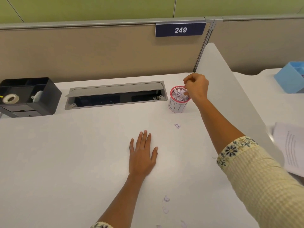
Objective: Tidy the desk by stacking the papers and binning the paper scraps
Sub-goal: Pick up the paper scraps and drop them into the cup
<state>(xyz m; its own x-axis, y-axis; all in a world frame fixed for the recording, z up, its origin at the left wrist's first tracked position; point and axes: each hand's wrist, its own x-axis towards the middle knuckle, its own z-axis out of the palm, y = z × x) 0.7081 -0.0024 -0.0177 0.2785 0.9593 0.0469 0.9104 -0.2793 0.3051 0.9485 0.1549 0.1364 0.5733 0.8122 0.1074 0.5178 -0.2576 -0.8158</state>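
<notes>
the bin cup (178, 105) right of centre is heaped to its rim, so anything added could spill back out, or the wrist could tip it. the right hand (196, 88) hangs over the rim, fingers bunched; whether it holds anything i can't tell. the left hand (142, 155) lies flat on the desk (65, 153). i count one cup, one loose scrap (177, 125) just below it, about four scraps (166, 198) near the bottom edge, one paper pile (291, 148) at the right edge.
</notes>
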